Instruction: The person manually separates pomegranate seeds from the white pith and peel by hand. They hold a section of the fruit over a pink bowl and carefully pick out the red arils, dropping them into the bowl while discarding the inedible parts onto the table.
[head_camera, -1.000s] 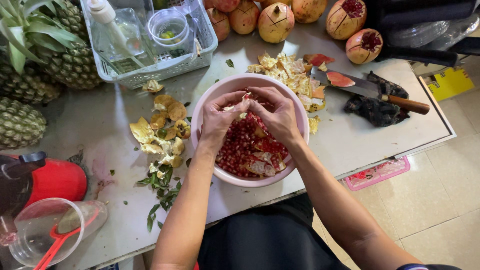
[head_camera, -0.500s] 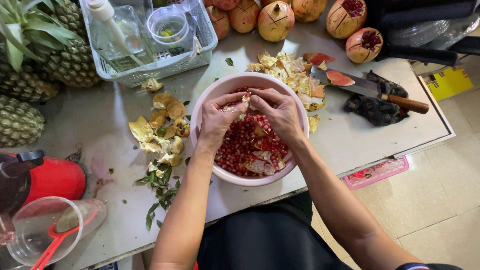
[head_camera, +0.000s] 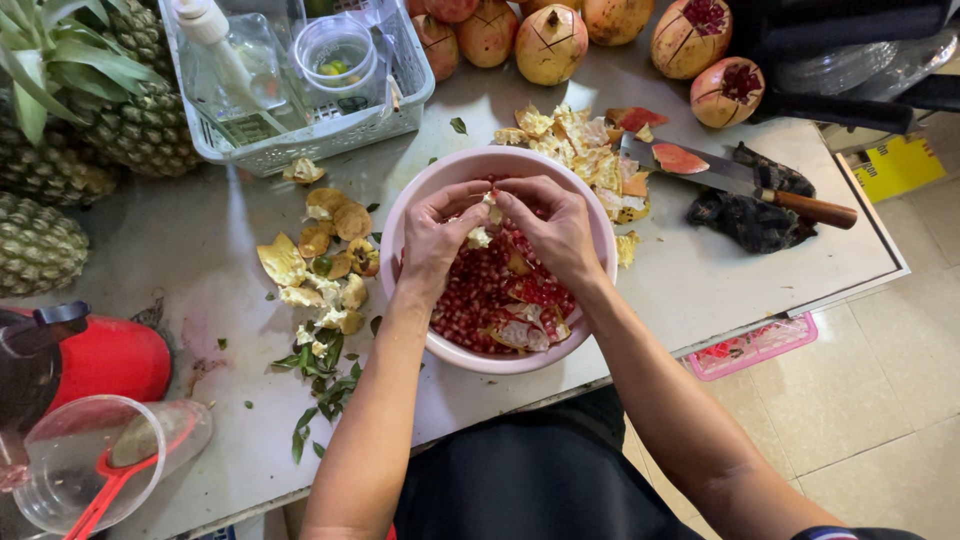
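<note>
Centre of frame: left hand (head_camera: 438, 235) and right hand (head_camera: 556, 232) both pinched shut on 1 pale pomegranate piece (head_camera: 486, 218), held between the 2 sets of fingertips, directly above the pink bowl (head_camera: 400, 225) of seeds (head_camera: 470, 300).

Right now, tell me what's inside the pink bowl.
The pink bowl holds red pomegranate seeds and pieces of rind. Both hands cover its far part, hiding what lies beneath them.

Spiky green pineapples (head_camera: 40, 245) cut off at left edge, clear plastic jug w/ red spoon (head_camera: 95, 470) cropped at bottom-left corner, pale pomegranate piece (head_camera: 481, 236) partly hidden by fingers.
</note>
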